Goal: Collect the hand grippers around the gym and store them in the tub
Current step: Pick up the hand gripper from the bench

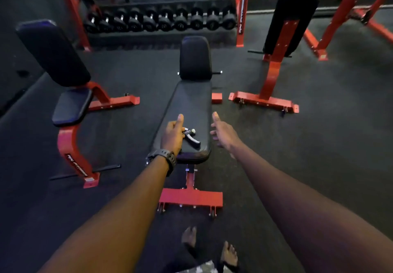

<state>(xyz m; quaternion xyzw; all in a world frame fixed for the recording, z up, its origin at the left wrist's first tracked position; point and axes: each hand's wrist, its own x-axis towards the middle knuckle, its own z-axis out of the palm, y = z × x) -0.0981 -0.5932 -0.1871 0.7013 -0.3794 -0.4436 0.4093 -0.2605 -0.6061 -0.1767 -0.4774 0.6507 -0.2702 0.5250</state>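
**Two arms reach toward a hand gripper on a gym bench**

At the far left of the frame stands a red-framed bench [72,124] with a black seat pad and a tilted black back pad. Behind it, across the top of the frame, a red rack [161,7] holds two rows of black dumbbells.

In the lower left, the person's left arm stretches forward, a black watch [163,158] on the wrist. The left hand [173,134] sits at the left edge of the centre bench [191,102], thumb raised, fingers curled toward a hand gripper [191,137]. The fingers touch or nearly touch the gripper's near end; the hand hides that part, so I cannot tell whether it grips it yet.

The gripper lies on the near end of the centre bench's flat black pad, in the middle of the frame. It has a metal coil at the top and a dark handle angled down to the right. The bench runs away from the viewer to an upright back pad, with a red foot below its near end.

Just right of the bench, the right hand [221,134] hovers over the dark floor [319,145], thumb up, fingers loose and spread, holding nothing.

In the upper right stands another red-framed bench with a tall black pad [291,22], and beyond it more red frames.

At the bottom centre, two bare feet [189,236] stand on the floor.
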